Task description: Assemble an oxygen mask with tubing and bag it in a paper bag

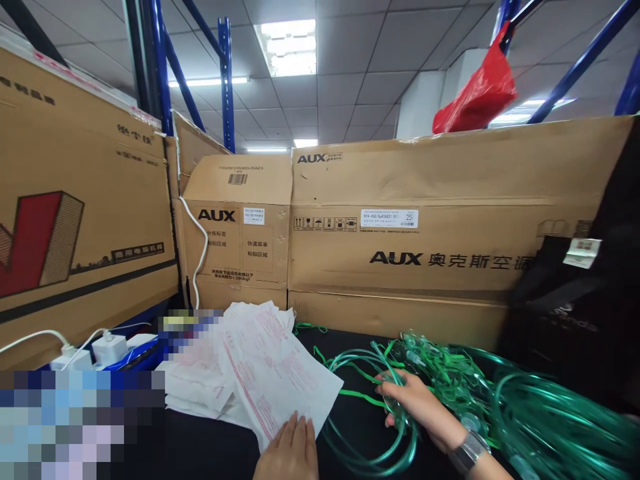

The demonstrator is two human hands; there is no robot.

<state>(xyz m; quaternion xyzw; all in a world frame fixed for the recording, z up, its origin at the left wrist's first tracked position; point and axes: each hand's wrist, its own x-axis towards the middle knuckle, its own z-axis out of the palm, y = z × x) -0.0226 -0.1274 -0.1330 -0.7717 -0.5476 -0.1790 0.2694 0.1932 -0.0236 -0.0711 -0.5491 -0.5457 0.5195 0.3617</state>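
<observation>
My left hand (289, 450) lies at the bottom centre, its fingers side by side on the lower edge of a white paper bag (280, 373) with red print. That bag rests on a stack of similar bags (193, 383). To the right, my right hand (400, 397) has its fingers wrapped round a coil of clear green tubing (367, 467). A green strap (357, 395) runs from the coil. Beyond my right hand sits a heap of green straps and clear parts (445, 367), beside a larger pile of coiled green tubing (560, 420).
Cardboard boxes (410, 187) wall off the back and left of the black table surface (200, 447). White plugs with cables (110, 348) stand at the left. A black bag (560, 327) hangs at the right, and a red plastic bag (480, 90) hangs above.
</observation>
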